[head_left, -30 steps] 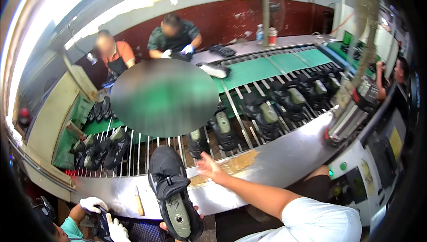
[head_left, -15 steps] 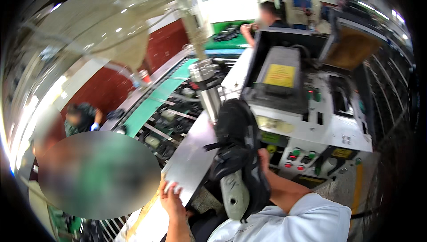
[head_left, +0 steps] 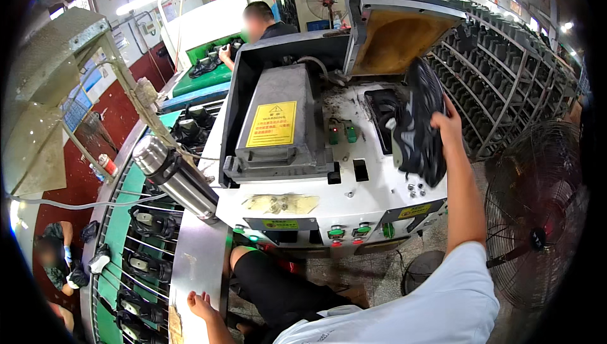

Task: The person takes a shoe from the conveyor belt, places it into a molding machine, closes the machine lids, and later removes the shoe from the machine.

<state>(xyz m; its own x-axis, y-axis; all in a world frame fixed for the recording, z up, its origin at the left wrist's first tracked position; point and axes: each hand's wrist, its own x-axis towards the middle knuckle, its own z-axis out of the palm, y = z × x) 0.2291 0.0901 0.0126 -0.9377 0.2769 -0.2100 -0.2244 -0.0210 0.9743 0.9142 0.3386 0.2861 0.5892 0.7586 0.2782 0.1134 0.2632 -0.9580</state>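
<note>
My right hand (head_left: 449, 126) grips a black shoe (head_left: 417, 142) by its side, holding it upright over the right end of a white machine (head_left: 284, 205). The shoe is slightly blurred. Just left of it is a dark recess (head_left: 379, 116) in the machine's top, partly hidden behind the shoe. Above and behind stands a raised lid (head_left: 398, 37) with a tan inner face. My left hand (head_left: 201, 306) is low at the left, near the edge of a metal counter (head_left: 199, 249), with nothing in it and its fingers loosely apart.
A steel thermos (head_left: 174, 176) stands on the counter. Left of it, a conveyor (head_left: 117, 230) carries several black shoes. A grey housing (head_left: 275, 116) covers the machine's left half. A large fan (head_left: 537, 236) and racks (head_left: 506, 78) are at the right. A co-worker (head_left: 269, 22) is behind.
My view has turned right toward the machine. The shoe has gone from in front of my body to the machine's right end, in my right hand. My left hand stays low by the counter.
</note>
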